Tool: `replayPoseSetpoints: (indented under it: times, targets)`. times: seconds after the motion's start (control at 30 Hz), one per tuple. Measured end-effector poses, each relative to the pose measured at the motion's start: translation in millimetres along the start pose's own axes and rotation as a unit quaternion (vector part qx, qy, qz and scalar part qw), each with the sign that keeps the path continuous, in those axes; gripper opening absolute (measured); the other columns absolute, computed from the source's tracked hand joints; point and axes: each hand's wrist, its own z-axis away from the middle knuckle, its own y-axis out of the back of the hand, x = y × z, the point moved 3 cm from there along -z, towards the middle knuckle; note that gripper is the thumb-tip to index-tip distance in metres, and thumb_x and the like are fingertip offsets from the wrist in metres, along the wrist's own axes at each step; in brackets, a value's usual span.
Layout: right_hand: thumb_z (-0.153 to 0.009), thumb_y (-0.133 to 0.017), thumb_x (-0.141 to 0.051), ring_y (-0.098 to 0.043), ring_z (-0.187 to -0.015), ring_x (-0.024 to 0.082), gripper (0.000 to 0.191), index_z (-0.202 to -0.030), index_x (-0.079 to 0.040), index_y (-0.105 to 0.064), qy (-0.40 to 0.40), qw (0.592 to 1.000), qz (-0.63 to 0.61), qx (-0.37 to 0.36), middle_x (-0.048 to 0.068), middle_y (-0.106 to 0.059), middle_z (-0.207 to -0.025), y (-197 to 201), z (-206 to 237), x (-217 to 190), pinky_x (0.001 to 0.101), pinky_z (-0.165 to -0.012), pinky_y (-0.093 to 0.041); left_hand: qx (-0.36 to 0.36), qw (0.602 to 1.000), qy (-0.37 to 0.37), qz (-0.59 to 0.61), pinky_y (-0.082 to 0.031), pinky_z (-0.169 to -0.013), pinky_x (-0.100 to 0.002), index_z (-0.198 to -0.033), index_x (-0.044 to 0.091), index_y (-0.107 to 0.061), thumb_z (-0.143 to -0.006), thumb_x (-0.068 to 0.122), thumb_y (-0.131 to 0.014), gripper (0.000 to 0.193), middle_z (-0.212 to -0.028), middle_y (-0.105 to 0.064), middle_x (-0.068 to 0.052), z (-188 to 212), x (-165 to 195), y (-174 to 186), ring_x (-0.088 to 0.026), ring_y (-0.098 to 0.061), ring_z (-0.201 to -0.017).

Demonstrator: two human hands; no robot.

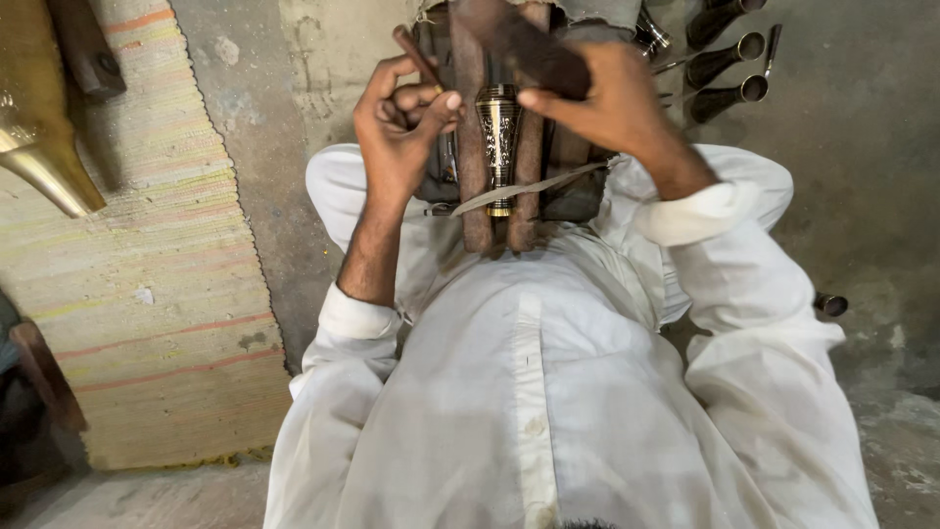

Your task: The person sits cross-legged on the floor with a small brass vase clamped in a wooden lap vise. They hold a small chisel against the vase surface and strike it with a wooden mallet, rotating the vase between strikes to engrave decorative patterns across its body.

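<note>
An engraved brass and dark cylindrical piece (498, 132) lies clamped between two upright wooden bars (472, 147) in front of me. My left hand (401, 127) is closed around a thin brown tool (416, 57), its tip near the brass piece. Above the piece, my right hand (597, 93) grips a dark wooden block (524, 44). A pale strap (529, 186) crosses the bars near the piece's lower end.
Several dark hollow cone-shaped pieces (725, 69) lie on the concrete floor at upper right. A striped woven mat (147, 274) covers the floor on the left, with a brass horn-shaped object (44, 162) on it. One small dark piece (830, 304) lies at right.
</note>
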Motion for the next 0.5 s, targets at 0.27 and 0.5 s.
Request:
replayPoseSetpoints:
  times: [0.27,0.5]
  targets:
    - [-0.080,-0.096,-0.058,-0.069,-0.060,0.028,0.052,-0.089,-0.009,-0.080,0.034,0.989,0.142,0.021,0.009,-0.069,-0.067,-15,-29,-34,0.0440,-0.063,-0.053,0.064,0.996,0.066,-0.014,-0.066,-0.073,-0.028,-0.126,-0.001,-0.055,-0.101,-0.005,-0.073,0.031,-0.092,-0.079,-0.014,21,4,29,-0.015,-0.078,-0.084]
    - [-0.082,-0.095,-0.054,-0.067,-0.066,0.028,0.053,-0.087,-0.006,-0.075,0.026,0.991,0.131,-0.005,0.011,-0.068,-0.071,-10,-27,-29,0.0427,-0.064,-0.051,0.051,0.998,0.038,0.020,-0.069,-0.074,-0.028,-0.125,0.000,-0.055,-0.097,-0.004,-0.074,0.034,-0.093,-0.079,-0.010,14,-1,14,-0.015,-0.079,-0.085]
